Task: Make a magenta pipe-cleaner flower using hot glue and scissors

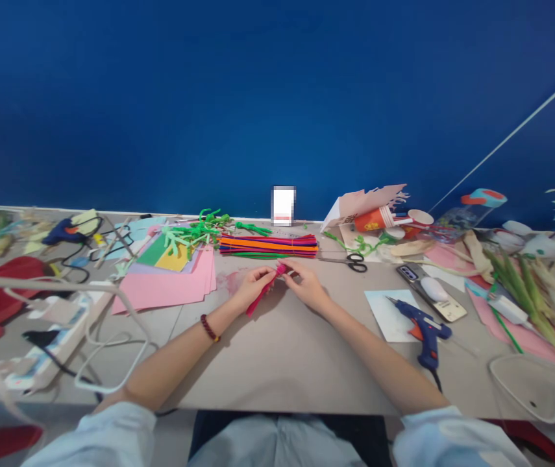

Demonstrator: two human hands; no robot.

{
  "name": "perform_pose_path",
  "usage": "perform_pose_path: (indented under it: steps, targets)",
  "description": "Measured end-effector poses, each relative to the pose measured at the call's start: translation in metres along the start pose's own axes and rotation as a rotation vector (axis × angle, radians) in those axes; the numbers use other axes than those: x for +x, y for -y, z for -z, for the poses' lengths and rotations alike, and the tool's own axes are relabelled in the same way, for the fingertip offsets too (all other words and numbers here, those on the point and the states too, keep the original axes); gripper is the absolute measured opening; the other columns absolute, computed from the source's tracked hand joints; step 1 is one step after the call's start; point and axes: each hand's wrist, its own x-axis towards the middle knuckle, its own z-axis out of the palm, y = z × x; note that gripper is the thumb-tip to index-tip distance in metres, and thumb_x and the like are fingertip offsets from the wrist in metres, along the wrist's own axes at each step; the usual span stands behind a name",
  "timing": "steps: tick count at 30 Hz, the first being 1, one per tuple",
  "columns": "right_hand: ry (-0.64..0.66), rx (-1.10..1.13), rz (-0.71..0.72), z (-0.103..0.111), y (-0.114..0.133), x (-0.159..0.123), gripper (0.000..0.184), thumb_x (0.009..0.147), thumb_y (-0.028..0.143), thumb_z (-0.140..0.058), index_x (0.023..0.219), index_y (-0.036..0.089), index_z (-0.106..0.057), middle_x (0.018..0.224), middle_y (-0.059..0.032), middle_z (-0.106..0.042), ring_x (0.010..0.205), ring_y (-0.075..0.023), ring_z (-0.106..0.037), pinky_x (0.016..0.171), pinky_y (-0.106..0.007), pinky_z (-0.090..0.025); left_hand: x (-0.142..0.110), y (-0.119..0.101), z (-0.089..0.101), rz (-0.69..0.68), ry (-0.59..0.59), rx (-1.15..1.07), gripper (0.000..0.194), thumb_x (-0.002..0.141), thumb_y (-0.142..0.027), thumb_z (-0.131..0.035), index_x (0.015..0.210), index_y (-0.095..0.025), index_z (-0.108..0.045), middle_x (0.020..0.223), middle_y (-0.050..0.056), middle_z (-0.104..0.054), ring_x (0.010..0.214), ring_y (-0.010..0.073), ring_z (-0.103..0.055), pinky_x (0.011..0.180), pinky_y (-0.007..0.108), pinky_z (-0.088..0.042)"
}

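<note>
Both hands meet over the middle of the table, working on magenta pipe cleaners (pixel 256 302). My left hand (pixel 254 285) pinches the bunch, whose straight ends slant down toward me below the fingers. At its top, a small curled magenta part shows between the fingertips, and my right hand (pixel 305 285) is closed on that end. The exact shape of the curl is too small to make out. Just beyond the hands lies a bundle of red, orange, purple and green pipe cleaners (pixel 268 246).
Scissors (pixel 355 262) lie right of the bundle. A blue glue gun (pixel 420 327) rests on a white sheet (pixel 379 318), near a phone (pixel 452 308). Pink paper (pixel 160 288) and green twisted pipe cleaners (pixel 182 235) are left. A power strip (pixel 58 350) with cables stands front left.
</note>
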Motion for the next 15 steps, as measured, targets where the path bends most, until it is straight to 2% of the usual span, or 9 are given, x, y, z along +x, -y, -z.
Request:
perform_pose_path:
  steps: [3, 8, 12, 15]
  targets:
    - [-0.026, 0.114, -0.065, -0.002, 0.001, 0.000, 0.037, 0.083, 0.022, -0.052, 0.119, 0.023, -0.057, 0.106, -0.0049, -0.065, 0.083, -0.0139, -0.062, 0.074, -0.028, -0.052, 0.000, 0.001, 0.000, 0.044, -0.037, -0.075, 0.027, 0.071, -0.042, -0.066, 0.076, -0.015, -0.063, 0.059, -0.002, -0.057, 0.049, 0.0085, -0.050, 0.050, 0.021, -0.040]
    - [-0.083, 0.330, -0.197, -0.006, 0.003, 0.001, 0.029, 0.080, 0.026, -0.055, 0.108, 0.021, -0.057, 0.100, -0.0058, -0.064, 0.079, -0.0135, -0.063, 0.069, -0.028, -0.054, 0.004, 0.001, 0.001, 0.113, -0.071, -0.320, 0.031, 0.064, -0.036, -0.074, 0.085, -0.016, -0.064, 0.069, 0.001, -0.063, 0.055, 0.0109, -0.056, 0.054, 0.024, -0.046]
    - [-0.049, 0.431, -0.333, -0.008, 0.007, 0.002, 0.021, 0.075, 0.035, -0.062, 0.088, 0.019, -0.057, 0.078, -0.0015, -0.063, 0.064, -0.0124, -0.061, 0.059, -0.027, -0.054, 0.007, 0.001, 0.002, 0.088, -0.068, -0.441, 0.031, 0.061, -0.033, -0.078, 0.080, -0.016, -0.061, 0.071, 0.000, -0.062, 0.061, 0.0114, -0.058, 0.062, 0.026, -0.047]
    - [-0.022, 0.481, -0.337, -0.011, 0.011, 0.002, 0.026, 0.072, 0.041, -0.066, 0.080, 0.019, -0.056, 0.074, -0.0006, -0.062, 0.063, -0.0118, -0.061, 0.062, -0.026, -0.053, 0.007, 0.004, 0.002, 0.054, -0.020, -0.418, 0.029, 0.063, -0.034, -0.076, 0.077, -0.016, -0.058, 0.070, -0.001, -0.060, 0.060, 0.0096, -0.055, 0.059, 0.024, -0.045]
